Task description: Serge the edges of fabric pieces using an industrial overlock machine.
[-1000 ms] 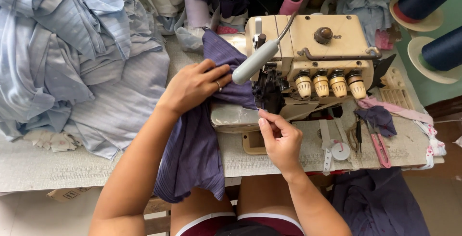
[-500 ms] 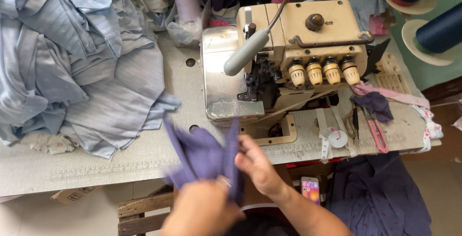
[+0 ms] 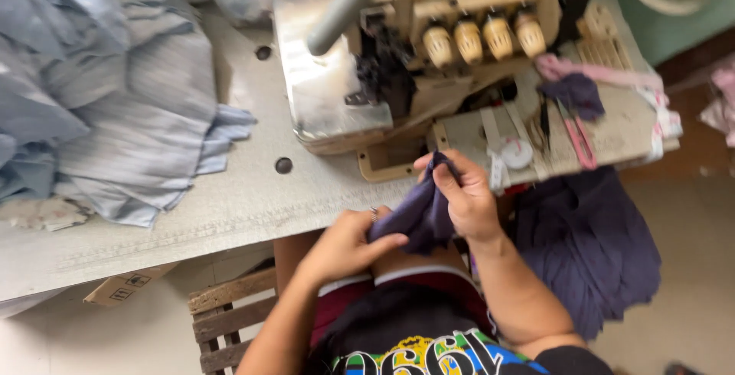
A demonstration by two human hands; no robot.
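Gripping the purple cloth (image 3: pixel 417 214) bunched in both hands — left (image 3: pixel 344 245), right (image 3: pixel 463 199) — at lower centre; it could slip, loosely gathered.

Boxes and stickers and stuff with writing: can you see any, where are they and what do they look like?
Cardboard flap: tucked under the table's front edge at lower left, flat, brown, with small dark printed symbols.
Shirt print: on the person's black top at the bottom edge, big rounded shapes in green, blue and yellow.
No screens or signs show. Both hands, left hand and right hand, hold a purple cloth piece.
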